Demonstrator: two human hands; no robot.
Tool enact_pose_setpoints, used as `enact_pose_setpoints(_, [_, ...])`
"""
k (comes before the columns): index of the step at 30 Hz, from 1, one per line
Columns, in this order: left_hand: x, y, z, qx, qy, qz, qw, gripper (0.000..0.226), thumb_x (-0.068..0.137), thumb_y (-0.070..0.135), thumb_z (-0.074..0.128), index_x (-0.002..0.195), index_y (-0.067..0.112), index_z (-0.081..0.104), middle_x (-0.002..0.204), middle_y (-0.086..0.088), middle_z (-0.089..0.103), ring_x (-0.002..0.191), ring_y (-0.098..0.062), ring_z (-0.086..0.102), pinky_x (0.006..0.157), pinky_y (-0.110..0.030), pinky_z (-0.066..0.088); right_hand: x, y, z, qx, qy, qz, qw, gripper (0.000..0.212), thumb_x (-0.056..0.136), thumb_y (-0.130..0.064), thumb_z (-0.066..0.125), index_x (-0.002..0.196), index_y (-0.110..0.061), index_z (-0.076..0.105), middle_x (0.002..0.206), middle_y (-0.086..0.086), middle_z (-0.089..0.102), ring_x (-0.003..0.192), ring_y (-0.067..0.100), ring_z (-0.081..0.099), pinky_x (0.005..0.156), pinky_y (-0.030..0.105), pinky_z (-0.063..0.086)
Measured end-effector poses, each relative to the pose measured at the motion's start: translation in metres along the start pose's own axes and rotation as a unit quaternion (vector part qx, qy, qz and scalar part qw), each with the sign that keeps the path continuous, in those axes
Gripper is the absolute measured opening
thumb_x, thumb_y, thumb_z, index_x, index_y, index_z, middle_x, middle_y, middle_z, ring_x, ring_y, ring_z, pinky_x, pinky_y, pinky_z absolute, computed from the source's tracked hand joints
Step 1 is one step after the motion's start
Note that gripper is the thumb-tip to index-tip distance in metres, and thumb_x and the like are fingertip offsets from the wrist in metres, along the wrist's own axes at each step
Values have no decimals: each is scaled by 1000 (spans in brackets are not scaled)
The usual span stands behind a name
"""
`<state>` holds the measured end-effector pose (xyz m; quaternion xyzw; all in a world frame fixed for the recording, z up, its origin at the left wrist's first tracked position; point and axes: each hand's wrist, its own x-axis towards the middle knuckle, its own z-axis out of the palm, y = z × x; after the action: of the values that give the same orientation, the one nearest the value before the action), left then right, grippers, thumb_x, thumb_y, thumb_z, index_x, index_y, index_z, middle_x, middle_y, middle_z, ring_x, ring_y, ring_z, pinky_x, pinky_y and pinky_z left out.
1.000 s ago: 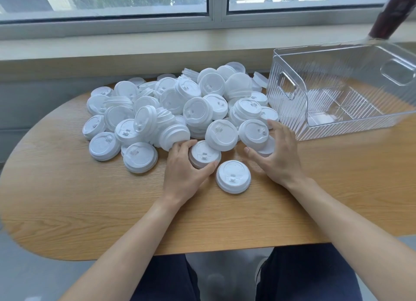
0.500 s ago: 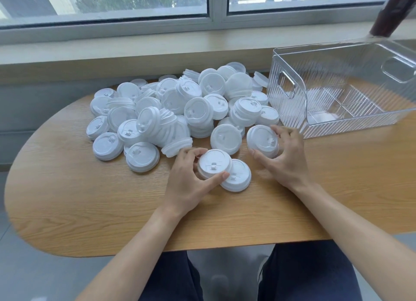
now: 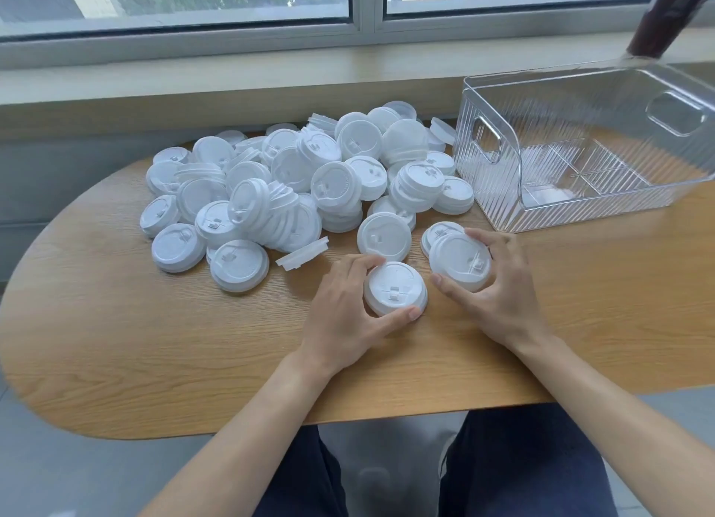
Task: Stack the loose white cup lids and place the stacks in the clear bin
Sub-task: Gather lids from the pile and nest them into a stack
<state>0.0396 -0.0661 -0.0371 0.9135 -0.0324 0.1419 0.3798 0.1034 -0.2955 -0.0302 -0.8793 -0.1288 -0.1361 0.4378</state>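
The left hand [image 3: 348,307] curls its thumb and fingers round a white lid [image 3: 394,293] that lies on the counter [image 3: 116,342], near the front edge. Just to its right, the right hand [image 3: 499,296] grips a second lid [image 3: 460,259], tilted up off the wood, with another lid [image 3: 435,232] partly hidden behind it. The two gripped lids are close but apart. One more single lid [image 3: 384,236] sits just behind the left hand. Beyond these, the heap of loose lids [image 3: 278,183] spreads over the back and left of the counter, some already nested in short stacks. The clear bin [image 3: 580,191] stands at the right rear, touching the heap's right edge. Behind runs a window sill [image 3: 232,79].
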Motion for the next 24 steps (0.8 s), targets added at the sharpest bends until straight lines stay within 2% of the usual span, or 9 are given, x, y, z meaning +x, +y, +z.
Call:
enact_pose_setpoints(7, [4, -2, 4, 102, -36, 18, 994, 84, 74, 87, 59, 136, 29, 55, 134, 12, 59, 126, -10, 49, 103, -30, 37, -10, -4, 3, 4, -4, 19, 1000, 83, 66, -74, 75, 134, -26, 62, 123, -10, 44, 124, 7, 45, 109, 22, 36])
enact_pose_setpoints(10, [4, 0, 4, 131, -26, 22, 991, 86, 74, 89, 55, 136, 28, 57, 132, 11, 61, 124, -12, 51, 101, -32, 38, -15, -9, 6, 2, -5, 29, 1000, 83, 66, -74, 75, 134, -28, 61, 122, -11, 43, 123, 7, 43, 110, 25, 36])
enact_pose_setpoints(14, [2, 2, 3, 136, -32, 25, 990, 94, 72, 88, 62, 143, 27, 53, 136, 10, 59, 127, -13, 50, 104, -35, 39, -19, -17, 12, 8, -8, 61, 998, 88, 63, -79, 78, 133, -29, 61, 123, -7, 44, 124, 6, 41, 114, 31, 37])
enact_pose_setpoints(17, [0, 0, 0, 132, -48, 26, 990, 96, 74, 74, 70, 152, 25, 44, 142, 10, 56, 132, -12, 46, 106, -33, 35, -20, -24, 18, 15, -4, 93, 996, 88, 59, -80, 80, 130, -31, 59, 123, -8, 44, 126, 10, 43, 116, 40, 38])
enact_pose_setpoints(20, [-1, -1, -3, 124, -55, 26, 990, 92, 79, 61, 73, 156, 24, 40, 144, 8, 55, 133, -12, 43, 106, -29, 31, -21, -32, 26, 30, 3, 100, 994, 82, 62, -71, 86, 126, -29, 57, 123, -10, 47, 123, 9, 42, 115, 42, 38])
enact_pose_setpoints(22, [-2, -1, -5, 115, -49, 16, 992, 93, 78, 64, 76, 155, 23, 42, 142, 9, 56, 132, -12, 44, 106, -30, 34, -21, -39, 34, 37, 10, 100, 994, 79, 64, -62, 91, 125, -25, 57, 122, -9, 51, 119, 10, 43, 111, 43, 40])
enact_pose_setpoints(24, [-3, -1, -5, 118, -40, 1, 992, 97, 75, 73, 73, 154, 24, 43, 139, 10, 57, 128, -12, 46, 106, -34, 36, -22, -45, 42, 39, 13, 100, 994, 80, 62, -61, 92, 123, -23, 56, 121, -9, 54, 116, 11, 43, 108, 43, 41])
